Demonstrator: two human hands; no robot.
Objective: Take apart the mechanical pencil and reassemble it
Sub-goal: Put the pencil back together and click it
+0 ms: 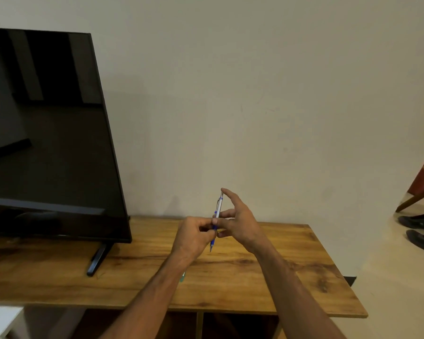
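A silver mechanical pencil [218,209] with blue grip and metal clip is held nearly upright above the wooden table [267,272], tip pointing down. My left hand [194,238] pinches its lower blue grip section with curled fingers. My right hand [238,218] holds the barrel at the middle, and its index finger stretches up to touch the top cap. The pencil looks whole. A small greenish object [182,277] lies on the table, mostly hidden under my left forearm.
A large black TV [47,133] stands on the table's left half, its foot [98,260] near the middle. The wall is close behind. Dark shoes [421,231] and a chair leg [414,199] are on the floor at right. Open shelves sit below the tabletop.
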